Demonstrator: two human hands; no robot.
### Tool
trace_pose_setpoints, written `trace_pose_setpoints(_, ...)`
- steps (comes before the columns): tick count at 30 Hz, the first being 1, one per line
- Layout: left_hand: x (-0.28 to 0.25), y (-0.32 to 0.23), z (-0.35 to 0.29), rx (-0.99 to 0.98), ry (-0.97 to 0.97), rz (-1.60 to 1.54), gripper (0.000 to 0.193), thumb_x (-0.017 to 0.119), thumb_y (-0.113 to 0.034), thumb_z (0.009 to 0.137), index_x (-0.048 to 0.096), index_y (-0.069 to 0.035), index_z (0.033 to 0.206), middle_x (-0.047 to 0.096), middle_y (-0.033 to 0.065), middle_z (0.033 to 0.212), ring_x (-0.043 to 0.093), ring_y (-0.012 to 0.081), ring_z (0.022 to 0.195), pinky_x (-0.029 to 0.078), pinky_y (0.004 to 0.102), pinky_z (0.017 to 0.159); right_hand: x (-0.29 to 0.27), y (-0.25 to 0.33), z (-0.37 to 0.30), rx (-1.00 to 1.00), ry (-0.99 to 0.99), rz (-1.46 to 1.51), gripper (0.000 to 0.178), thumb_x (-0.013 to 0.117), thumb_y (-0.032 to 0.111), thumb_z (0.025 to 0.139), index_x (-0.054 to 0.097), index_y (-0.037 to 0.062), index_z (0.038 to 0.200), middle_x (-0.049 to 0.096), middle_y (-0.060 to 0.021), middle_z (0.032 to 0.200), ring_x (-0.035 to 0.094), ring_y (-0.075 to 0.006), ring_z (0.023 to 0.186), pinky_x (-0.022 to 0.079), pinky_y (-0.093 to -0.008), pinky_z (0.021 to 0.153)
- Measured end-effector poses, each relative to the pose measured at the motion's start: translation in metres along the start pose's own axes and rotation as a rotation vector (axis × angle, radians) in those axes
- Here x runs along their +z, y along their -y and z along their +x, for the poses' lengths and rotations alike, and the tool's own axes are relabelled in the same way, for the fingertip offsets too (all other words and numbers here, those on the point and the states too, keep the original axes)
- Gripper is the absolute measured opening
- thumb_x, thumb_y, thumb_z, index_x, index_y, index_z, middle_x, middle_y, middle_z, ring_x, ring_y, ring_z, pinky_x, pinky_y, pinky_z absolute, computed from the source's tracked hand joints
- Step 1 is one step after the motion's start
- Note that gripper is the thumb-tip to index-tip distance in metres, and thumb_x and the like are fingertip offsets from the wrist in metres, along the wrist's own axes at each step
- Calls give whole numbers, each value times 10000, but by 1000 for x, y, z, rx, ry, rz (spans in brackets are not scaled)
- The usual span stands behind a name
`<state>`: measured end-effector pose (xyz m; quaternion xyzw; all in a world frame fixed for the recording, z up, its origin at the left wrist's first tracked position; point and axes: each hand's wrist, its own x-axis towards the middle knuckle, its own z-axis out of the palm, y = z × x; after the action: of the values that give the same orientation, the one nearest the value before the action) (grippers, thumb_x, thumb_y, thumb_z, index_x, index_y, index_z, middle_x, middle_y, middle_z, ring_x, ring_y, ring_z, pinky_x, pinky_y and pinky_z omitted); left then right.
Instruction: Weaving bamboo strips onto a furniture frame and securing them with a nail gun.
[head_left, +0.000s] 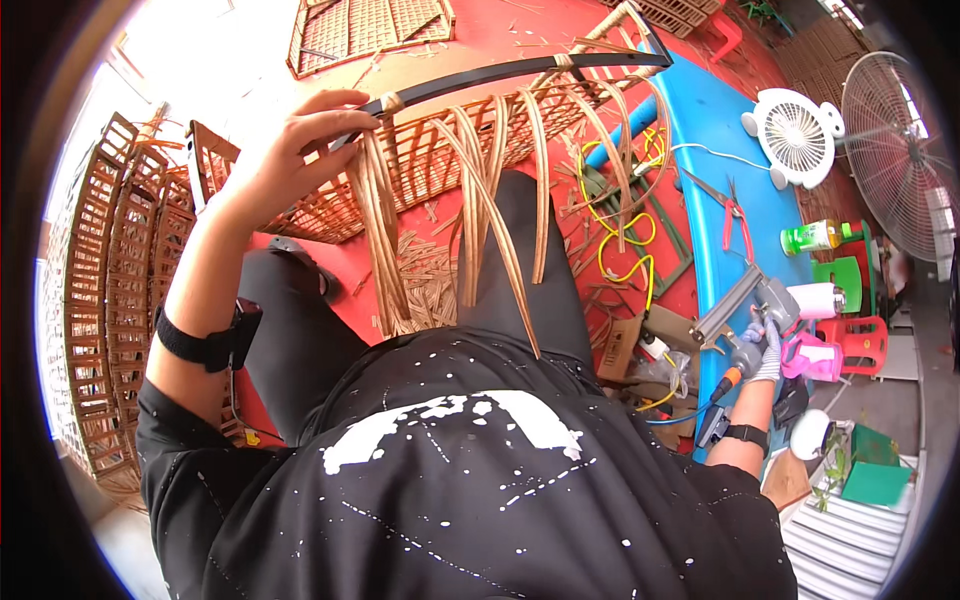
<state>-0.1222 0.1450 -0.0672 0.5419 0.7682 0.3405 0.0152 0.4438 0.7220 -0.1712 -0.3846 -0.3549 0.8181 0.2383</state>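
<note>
My bare left hand grips the left end of a black frame bar, thumb and fingers around it. The bar edges a woven rattan basket standing before my knees. Several long loose rattan strips hang from it toward my lap. At the right, on the blue table, my right hand, in a pale glove, is wrapped round the handle of a grey pneumatic staple gun. A blue hose with an orange fitting joins the gun. Red-handled pliers lie farther up the table.
The blue table also bears a small white fan and a green bottle. A yellow cord and rattan scraps litter the red floor. Woven racks stand at the left. A large fan is at the far right.
</note>
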Motion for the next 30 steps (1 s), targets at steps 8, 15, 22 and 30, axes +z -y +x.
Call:
trace_pose_setpoints(8,7,-18,-5,-25,-2,34,280,690,-11,840,680,-22,1120,598,124,1260,646,237,1042,546,326,862,-40,51,13,-111,-768,-1541,855,761,618,706,608,-28,1244,694,-148,1057,653,-331,985,525,-455,856)
trace_pose_setpoints(15,11,-19,-11,53,-72,149,253,711,-81,858,709,-79,1112,622,112,1222,657,234,992,530,325,857,126,79,65,-436,-627,-2059,823,625,615,848,516,-12,1369,541,-215,1391,533,-341,1272,395,-392,1083)
trace_pose_setpoints(22,11,-15,-12,-110,-98,-81,281,674,-87,905,663,-55,1184,621,104,1137,648,192,852,537,287,735,165,48,171,19,-456,-2246,1120,538,872,690,625,-136,1171,601,-361,1196,543,-425,1248,396,-443,1065)
trace_pose_setpoints(30,9,4,-14,-34,-227,17,242,586,-125,958,646,-41,1177,668,101,998,645,175,814,524,311,722,210,22,147,-256,-492,-2359,736,654,560,684,682,-87,1033,676,-314,1024,658,-424,1039,498,-449,912)
